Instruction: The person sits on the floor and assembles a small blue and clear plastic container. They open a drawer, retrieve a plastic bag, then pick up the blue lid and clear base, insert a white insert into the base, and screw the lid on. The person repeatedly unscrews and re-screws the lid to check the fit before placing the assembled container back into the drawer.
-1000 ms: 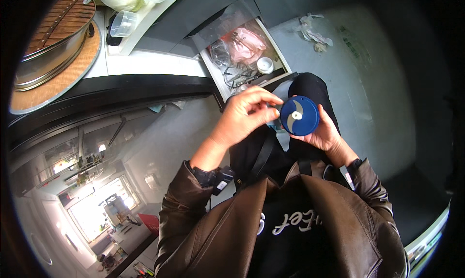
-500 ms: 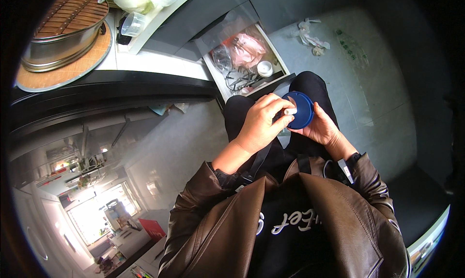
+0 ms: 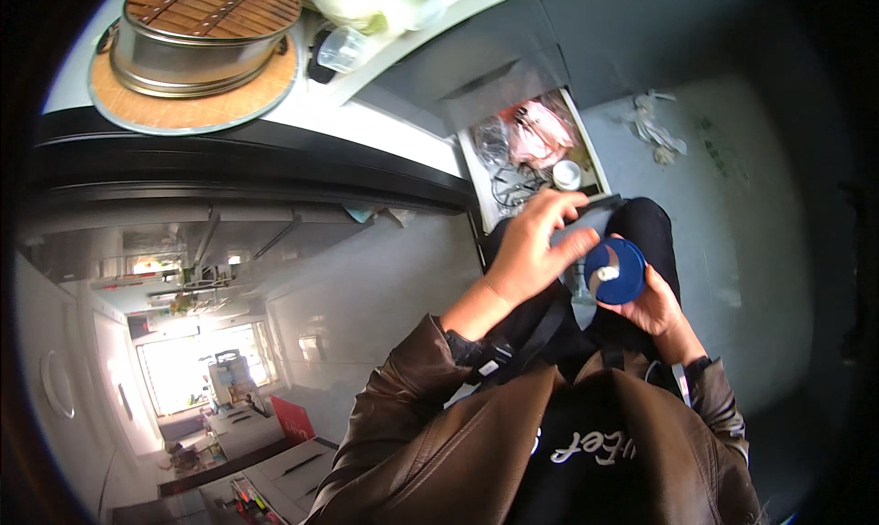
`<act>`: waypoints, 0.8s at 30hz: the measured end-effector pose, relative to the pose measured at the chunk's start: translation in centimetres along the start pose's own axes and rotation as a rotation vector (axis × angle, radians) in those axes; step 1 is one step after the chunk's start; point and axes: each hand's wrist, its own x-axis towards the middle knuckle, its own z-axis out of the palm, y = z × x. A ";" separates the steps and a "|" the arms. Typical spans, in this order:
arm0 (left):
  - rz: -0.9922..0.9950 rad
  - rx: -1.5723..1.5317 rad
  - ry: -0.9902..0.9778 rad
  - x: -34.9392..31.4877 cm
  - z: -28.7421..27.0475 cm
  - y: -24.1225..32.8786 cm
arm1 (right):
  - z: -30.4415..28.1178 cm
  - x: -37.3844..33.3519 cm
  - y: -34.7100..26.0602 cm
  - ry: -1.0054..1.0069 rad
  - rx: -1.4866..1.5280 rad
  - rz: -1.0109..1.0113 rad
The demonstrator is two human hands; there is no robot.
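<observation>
My right hand (image 3: 655, 305) holds a round blue disc, like a lid (image 3: 625, 285), its fingers curled about the rim from the right and below. From the disc's middle rises a small white knob (image 3: 606, 273). My left hand (image 3: 540, 241) is apart from the knob, up and to the left of the disc, with its fingers spread and nothing in them. Beneath the disc, something clear (image 3: 580, 287) shows between my knees, too hidden to name.
An open drawer (image 3: 592, 145) beyond my knees holds pink plastic bags (image 3: 540, 133), black wire-like items and a white round tub (image 3: 566, 174). Crumpled tissue (image 3: 657, 131) lies on the floor. A steamer pot (image 3: 197, 58) stands on the counter, near clear plastic cups (image 3: 343, 49).
My left hand has let go of the white knob and opened, moving away to the upper left. The right hand still holds the blue disc. The whole view has shifted.
</observation>
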 end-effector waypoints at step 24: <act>-0.214 -0.177 1.100 23.2 -26.9 -17.9 | 0.7 3.2 -2.1 0.166 0.205 0.072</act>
